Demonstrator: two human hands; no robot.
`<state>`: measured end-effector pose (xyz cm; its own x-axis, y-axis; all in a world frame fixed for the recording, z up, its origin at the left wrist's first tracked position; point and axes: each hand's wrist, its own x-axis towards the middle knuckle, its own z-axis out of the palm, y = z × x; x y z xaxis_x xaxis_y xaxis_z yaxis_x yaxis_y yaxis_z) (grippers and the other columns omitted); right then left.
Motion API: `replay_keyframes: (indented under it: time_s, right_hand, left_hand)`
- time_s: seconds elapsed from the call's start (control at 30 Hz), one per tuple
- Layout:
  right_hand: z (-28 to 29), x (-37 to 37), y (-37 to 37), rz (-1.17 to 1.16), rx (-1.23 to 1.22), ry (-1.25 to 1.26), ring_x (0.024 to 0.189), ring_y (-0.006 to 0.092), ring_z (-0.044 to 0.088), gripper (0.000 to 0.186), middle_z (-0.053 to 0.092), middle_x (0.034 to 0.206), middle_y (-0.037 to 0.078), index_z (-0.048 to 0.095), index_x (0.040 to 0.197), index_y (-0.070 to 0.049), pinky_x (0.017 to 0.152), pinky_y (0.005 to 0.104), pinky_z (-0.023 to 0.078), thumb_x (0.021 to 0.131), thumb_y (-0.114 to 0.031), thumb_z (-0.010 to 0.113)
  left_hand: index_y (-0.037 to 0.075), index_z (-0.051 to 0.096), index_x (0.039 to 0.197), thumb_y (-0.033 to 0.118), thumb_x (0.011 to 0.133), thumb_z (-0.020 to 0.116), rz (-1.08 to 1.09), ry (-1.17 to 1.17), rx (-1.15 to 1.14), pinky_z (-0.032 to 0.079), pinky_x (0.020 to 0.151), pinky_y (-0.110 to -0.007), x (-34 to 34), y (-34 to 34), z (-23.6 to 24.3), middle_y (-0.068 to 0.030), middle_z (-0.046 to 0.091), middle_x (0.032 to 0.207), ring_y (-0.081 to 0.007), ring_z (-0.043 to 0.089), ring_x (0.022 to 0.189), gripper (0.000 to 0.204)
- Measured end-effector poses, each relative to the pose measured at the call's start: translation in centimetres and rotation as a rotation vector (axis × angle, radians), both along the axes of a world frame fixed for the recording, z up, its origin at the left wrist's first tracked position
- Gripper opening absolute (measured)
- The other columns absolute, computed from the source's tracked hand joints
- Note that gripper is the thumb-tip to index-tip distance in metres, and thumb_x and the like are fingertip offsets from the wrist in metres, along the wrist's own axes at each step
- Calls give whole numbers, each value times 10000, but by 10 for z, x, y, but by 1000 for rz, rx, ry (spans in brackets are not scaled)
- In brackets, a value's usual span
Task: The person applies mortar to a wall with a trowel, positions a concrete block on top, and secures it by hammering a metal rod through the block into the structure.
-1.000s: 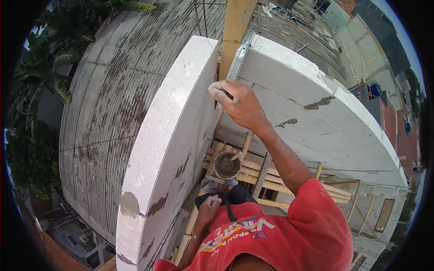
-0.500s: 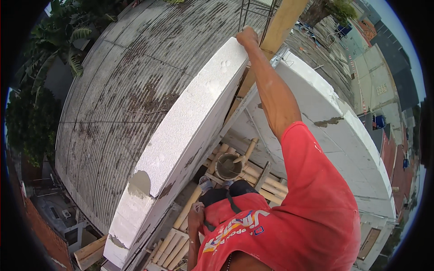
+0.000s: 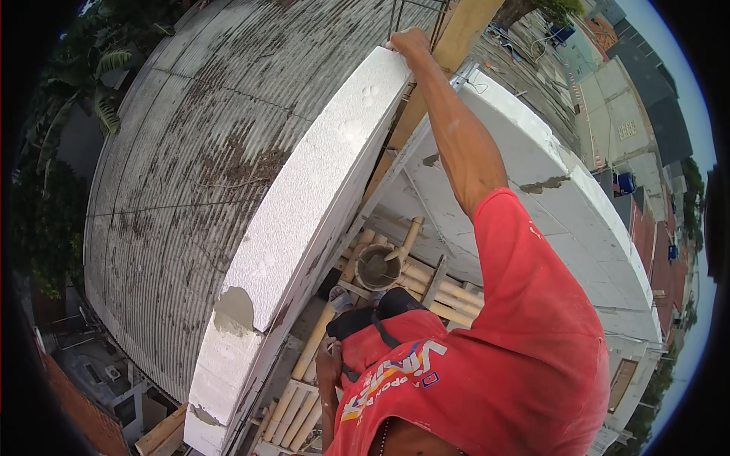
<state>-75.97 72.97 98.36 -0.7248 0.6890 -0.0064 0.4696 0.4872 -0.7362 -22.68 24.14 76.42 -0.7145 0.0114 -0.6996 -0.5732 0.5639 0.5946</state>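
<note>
The right hand (image 3: 408,42) reaches up to the far end of the white foam wall (image 3: 304,205), its fingers curled over the top edge beside the wooden post (image 3: 464,38), though how tightly they grip is hard to make out. The left hand (image 3: 328,357) hangs low by the bamboo poles (image 3: 304,403), half hidden by the red shirt (image 3: 494,357), its fingers too small to read. Below sits a bucket (image 3: 378,267) holding grey mortar and a tool's handle.

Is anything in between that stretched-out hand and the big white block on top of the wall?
Nothing visible. The right hand already rests on the far top end of the white block, touching it directly beside the wooden post.
</note>
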Motion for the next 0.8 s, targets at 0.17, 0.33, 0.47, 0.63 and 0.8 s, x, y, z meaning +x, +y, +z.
replay_keyframes:
  time_s: [0.17, 0.33, 0.47, 0.63, 0.8]
  right_hand:
    - [-20, -18, 42, 64, -488, 280, 816, 335, 724, 296, 738, 935, 209, 728, 970, 67, 722, 400, 562, 715, -65, 656]
    - [-6, -16, 13, 136, -175, 91, 753, 316, 714, 308, 739, 884, 192, 728, 963, 63, 696, 401, 553, 703, -91, 672]
    - [18, -20, 15, 247, 350, -322, 906, 356, 735, 319, 744, 990, 214, 745, 1002, 30, 810, 434, 572, 745, -138, 658]
    - [34, 1, -10, 231, 534, -270, 1106, 392, 678, 319, 700, 1168, 236, 736, 1093, -10, 919, 478, 554, 825, -148, 631]
    - [28, 38, -40, 302, 931, -268, 986, 383, 706, 225, 712, 1090, 216, 708, 993, 26, 800, 447, 584, 871, -98, 566]
  left_hand:
    - [14, 604, 1254, 306, 972, 611, -63, 26, 5, 507, 950, -413, -5, 2, -2, -236, 685, 1177, -359, 671, 1106, 405]
    - [12, 596, 1266, 313, 971, 600, -6, 20, 28, 504, 948, -409, 3, -15, -18, -241, 686, 1162, -360, 671, 1098, 422]
    - [13, 595, 1269, 313, 970, 600, 30, -59, 48, 498, 956, -413, 5, -18, -18, -241, 678, 1184, -365, 662, 1113, 423]
    - [10, 594, 1272, 313, 975, 598, 47, -28, 41, 488, 980, -407, 15, -26, -28, -244, 664, 1214, -372, 643, 1149, 425]
    - [8, 590, 1277, 316, 976, 605, 52, 39, 46, 478, 998, -415, 19, -29, -26, -248, 654, 1240, -378, 627, 1181, 431]
